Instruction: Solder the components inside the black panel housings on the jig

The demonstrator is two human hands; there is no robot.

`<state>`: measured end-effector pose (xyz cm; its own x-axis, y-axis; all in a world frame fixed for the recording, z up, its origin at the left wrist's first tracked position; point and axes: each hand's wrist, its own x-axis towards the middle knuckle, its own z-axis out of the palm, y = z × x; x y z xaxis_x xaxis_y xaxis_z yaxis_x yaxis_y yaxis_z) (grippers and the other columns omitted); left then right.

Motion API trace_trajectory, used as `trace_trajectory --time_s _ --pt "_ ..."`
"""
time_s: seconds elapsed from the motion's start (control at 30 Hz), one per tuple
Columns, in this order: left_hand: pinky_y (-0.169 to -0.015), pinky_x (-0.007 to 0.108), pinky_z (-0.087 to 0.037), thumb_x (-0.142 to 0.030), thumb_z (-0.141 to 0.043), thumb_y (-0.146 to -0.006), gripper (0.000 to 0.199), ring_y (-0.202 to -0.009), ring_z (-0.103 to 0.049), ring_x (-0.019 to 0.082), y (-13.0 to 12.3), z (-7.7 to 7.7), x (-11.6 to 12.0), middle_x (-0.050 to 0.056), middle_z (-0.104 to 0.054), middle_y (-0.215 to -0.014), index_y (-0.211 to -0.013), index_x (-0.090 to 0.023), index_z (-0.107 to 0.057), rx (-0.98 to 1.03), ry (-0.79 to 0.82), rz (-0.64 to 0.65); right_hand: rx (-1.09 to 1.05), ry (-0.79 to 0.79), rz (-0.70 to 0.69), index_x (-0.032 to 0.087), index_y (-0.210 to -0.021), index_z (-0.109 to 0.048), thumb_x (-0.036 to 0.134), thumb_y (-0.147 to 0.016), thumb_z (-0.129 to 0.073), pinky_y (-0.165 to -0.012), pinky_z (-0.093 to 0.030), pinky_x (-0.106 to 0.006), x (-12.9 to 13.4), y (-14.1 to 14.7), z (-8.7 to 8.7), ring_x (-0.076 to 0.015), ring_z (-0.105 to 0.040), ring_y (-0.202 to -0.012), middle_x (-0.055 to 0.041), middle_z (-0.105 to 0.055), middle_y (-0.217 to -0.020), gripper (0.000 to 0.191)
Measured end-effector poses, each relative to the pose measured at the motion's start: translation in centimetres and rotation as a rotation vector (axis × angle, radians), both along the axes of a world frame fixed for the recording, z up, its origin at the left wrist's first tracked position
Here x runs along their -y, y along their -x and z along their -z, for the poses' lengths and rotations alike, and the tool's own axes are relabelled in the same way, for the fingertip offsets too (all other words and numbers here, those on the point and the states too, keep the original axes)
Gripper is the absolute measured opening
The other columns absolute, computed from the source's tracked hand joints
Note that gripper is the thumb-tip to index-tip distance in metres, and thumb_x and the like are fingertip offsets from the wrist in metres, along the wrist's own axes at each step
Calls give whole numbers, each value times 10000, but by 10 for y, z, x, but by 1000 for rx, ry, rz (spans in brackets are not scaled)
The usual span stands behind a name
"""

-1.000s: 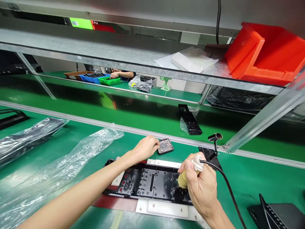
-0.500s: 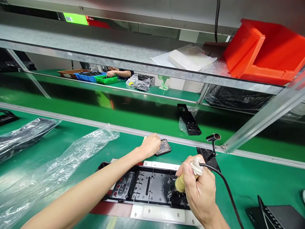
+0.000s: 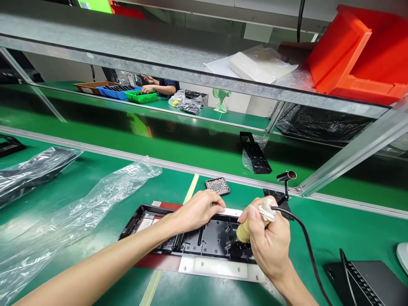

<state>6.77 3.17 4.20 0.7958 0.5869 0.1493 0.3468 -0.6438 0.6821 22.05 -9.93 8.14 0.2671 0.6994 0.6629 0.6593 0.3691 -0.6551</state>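
Note:
My right hand (image 3: 269, 238) is wrapped round an electric screwdriver (image 3: 244, 231) with a yellowish grip and a black cord, tilted down into the right part of a long black plastic housing (image 3: 210, 238). The tool's tip is hidden against dark parts there. Over the housing's far edge hovers my left hand (image 3: 204, 208), thumb and fingers pinched together; whatever they hold is too small to make out. Just beyond it, a small dark tray (image 3: 217, 186) contains many tiny metal screws. The housing lies in a fixture with white strips (image 3: 219, 267) and a dark red base (image 3: 159, 262).
Clear plastic bags (image 3: 105, 191) lie at left. A small metal tube on a stand (image 3: 286, 176) rises behind my right hand, and a black panel (image 3: 366, 282) sits at lower right. A metal shelf (image 3: 159, 63) carries a red bin (image 3: 360, 55). Across, a co-worker's hands (image 3: 148, 88) reach into a green tray (image 3: 141, 97).
My left hand has moved from the screw tray back toward me, over the housing's far edge, its fingers pinched. The right hand keeps the screwdriver in nearly the same spot. The camera view tilted slightly.

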Motion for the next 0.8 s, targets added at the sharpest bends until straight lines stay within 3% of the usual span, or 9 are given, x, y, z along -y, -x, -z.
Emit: trace_trajectory --time_s 0.1,0.23,0.53,0.8 --pt "-840 272 -443 -205 -610 -961 143 -909 -616 173 0 2 17 -4 -719 -870 -879 -206 -727 63 74 123 4 -14 -17 175 -743 -588 215 -996 -535 -555 -423 -194 -1 0 0 -51 -536 -576 15 -565 -697 261" --pt "-852 276 -424 -177 -597 -979 148 -908 -571 163 -6 9 21 0 -693 -902 -894 -195 -717 77 15 234 -13 -11 -19 186 -774 -568 202 -1001 -527 -559 -414 -192 0 -1 2 -49 -525 -577 28 -564 -687 231" --pt "-837 281 -433 -199 -659 -953 82 -930 -548 182 -15 6 17 16 -661 -881 -902 -181 -721 -16 4 327 -3 -20 -2 185 -766 -557 213 -997 -531 -565 -424 -207 0 -2 4 -61 -526 -590 21 -548 -689 234" --pt "-848 285 -449 -184 -585 -991 144 -975 -544 188 0 5 22 32 -670 -956 -1062 -190 -710 27 -55 324 1 -10 -20 190 -766 -557 194 -1002 -516 -563 -445 -177 0 -2 2 -39 -555 -551 36 -584 -681 239"
